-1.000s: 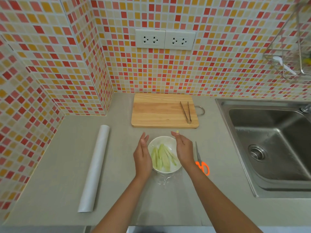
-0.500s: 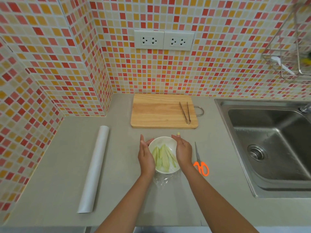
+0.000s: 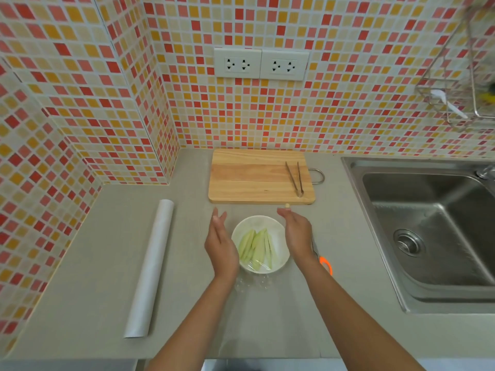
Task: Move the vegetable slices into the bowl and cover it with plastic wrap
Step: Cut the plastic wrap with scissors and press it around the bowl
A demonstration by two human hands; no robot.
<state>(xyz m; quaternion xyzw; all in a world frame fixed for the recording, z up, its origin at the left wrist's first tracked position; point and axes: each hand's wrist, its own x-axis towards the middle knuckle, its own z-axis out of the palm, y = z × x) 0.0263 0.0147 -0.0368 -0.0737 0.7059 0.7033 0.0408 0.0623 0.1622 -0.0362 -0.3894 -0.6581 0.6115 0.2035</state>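
A white bowl (image 3: 280,234) stands on the grey counter in front of me, with several pale green vegetable slices (image 3: 255,247) lying in it. Clear plastic wrap (image 3: 251,283) lies over the bowl and bunches on the counter at its near side. My left hand (image 3: 221,246) stands edge-up just left of the bowl, fingers straight and a little apart, holding nothing. My right hand (image 3: 297,234) hovers at the bowl's right rim, fingers extended, also holding nothing. The plastic wrap roll (image 3: 151,266) lies on the counter to the left.
A wooden cutting board (image 3: 251,178) with metal tongs (image 3: 294,178) on it sits behind the bowl. Orange-handled scissors (image 3: 325,263) lie right of the bowl, partly under my right wrist. A steel sink (image 3: 434,228) fills the right side. Tiled walls close the back and left.
Half a second ago both hands pressed against the bowl's sides. They have now opened away from it, fingers straightened.
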